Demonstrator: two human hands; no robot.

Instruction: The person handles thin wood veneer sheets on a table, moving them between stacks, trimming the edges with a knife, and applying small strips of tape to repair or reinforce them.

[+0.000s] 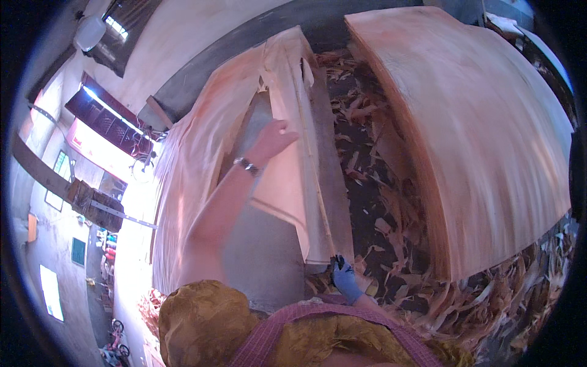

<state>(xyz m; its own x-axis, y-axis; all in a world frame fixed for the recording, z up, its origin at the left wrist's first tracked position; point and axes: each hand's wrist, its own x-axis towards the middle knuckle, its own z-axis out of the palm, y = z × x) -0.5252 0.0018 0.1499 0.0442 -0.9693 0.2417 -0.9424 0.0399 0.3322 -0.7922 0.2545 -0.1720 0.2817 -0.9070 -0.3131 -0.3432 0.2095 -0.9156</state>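
Note:
A pale sheet of wood veneer (pixel 278 189) lies partly folded over a grey board (pixel 260 251) in front of me. My left hand (pixel 276 140), bare with a metal watch at the wrist, is closed over the veneer near its middle; its fingertips are partly hidden. Along the sheet's right side runs a long thin stick (pixel 322 205). At the near end of that stick is my right hand (pixel 347 280) in a blue glove with dark fingertips. Its fingers are pinched round the stick's end; whether a small dark tool is there too, I cannot tell.
A tall stack of veneer sheets (pixel 471 134) stands to the right. More veneer (pixel 199 134) is draped on the left. Torn veneer scraps (pixel 391 208) litter the dark gap between the stacks and the floor at the lower right. A wall (pixel 183 37) rises beyond.

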